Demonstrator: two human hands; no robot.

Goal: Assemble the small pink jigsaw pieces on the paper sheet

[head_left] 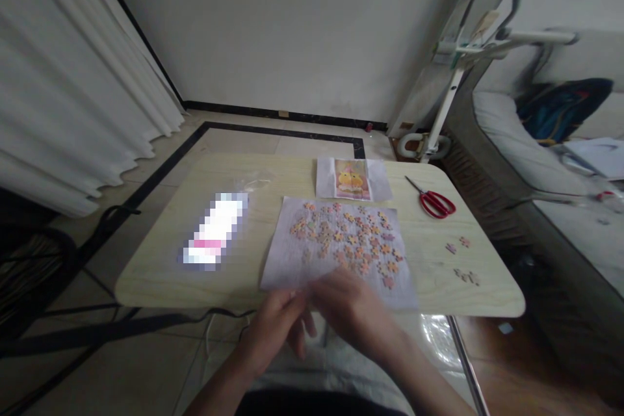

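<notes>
Both hands meet at the near edge of the sheet of paper [336, 250], which lies on the table [160, 273] so the loose puzzle pieces [348, 244] stay gathered on it. The left hand [275, 331] and right hand [353, 309] curl their fingers together, perhaps around a piece; blur hides it. Beyond the sheet lies a reference picture [351, 179], with scissors [435, 200] to its right.

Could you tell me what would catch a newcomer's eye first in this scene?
Probably the scatter of small orange and pink jigsaw pieces on a white paper sheet, mid-table. Both hands, left hand and right hand, meet at the sheet's near edge. Red-handled scissors lie to the right on the pale wooden table.
</notes>
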